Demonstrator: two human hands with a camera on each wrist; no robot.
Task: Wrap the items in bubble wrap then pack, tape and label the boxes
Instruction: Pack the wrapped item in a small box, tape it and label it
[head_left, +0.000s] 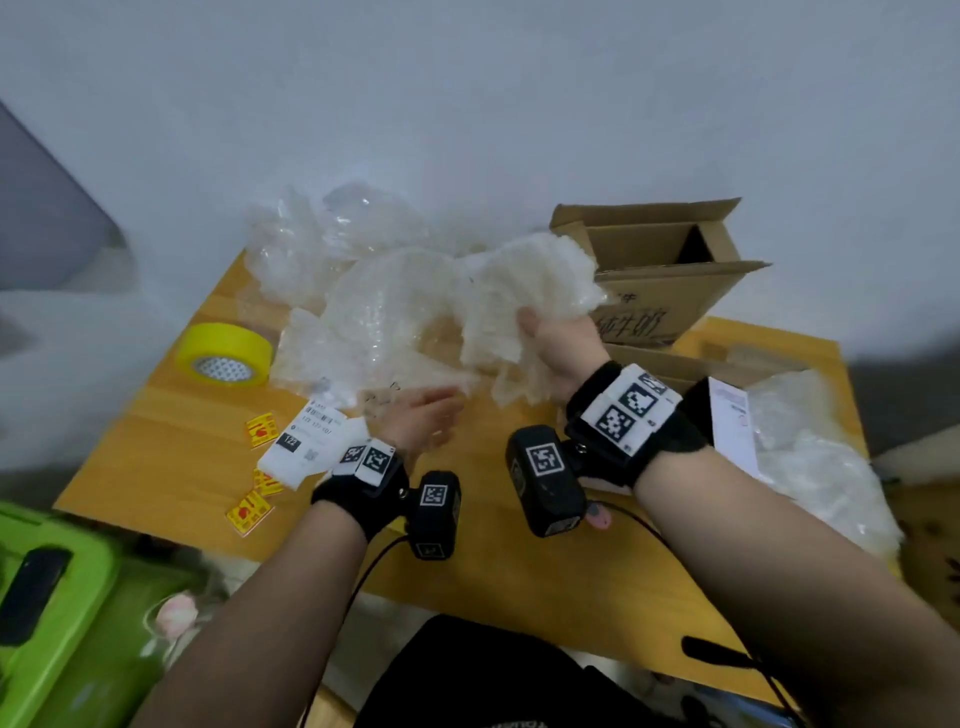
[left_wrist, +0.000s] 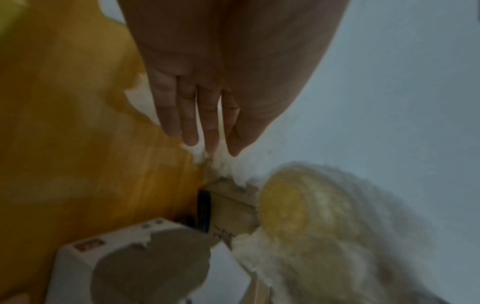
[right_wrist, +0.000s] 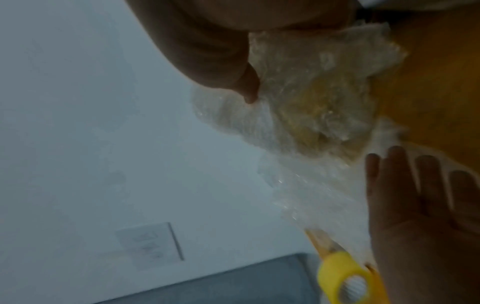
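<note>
Right hand (head_left: 563, 348) grips a bunched wad of bubble wrap (head_left: 524, 306), fingers curled into it and thumb pressed against its near side; the wad is lifted clear of the table, in front of the open cardboard box (head_left: 670, 270). Left hand (head_left: 423, 418) is spread, fingers straight and close together, palm down at the near edge of the wrap pile; contact with the film cannot be confirmed, holds nothing.

Table (head_left: 493, 561): yellow-orange wood top. Cardboard box at far right, flaps up, handwriting on its near face. Bubble wrap trails from the gripped wad leftward in an arc into a loose heap (head_left: 332, 249) at the back of the table. Second heap of wrap (head_left: 815, 457) at the right edge, beside a white-faced dark item (head_left: 727, 421), not identifiable.

Yellow tape roll (head_left: 226, 353) lies flat at far left, just beside the wrap. White shipping label (head_left: 306, 441) near the left wrist. Small yellow-and-red stickers (head_left: 249, 512) scattered next to the label. Green container (head_left: 47, 597) off the table's near-left corner.
</note>
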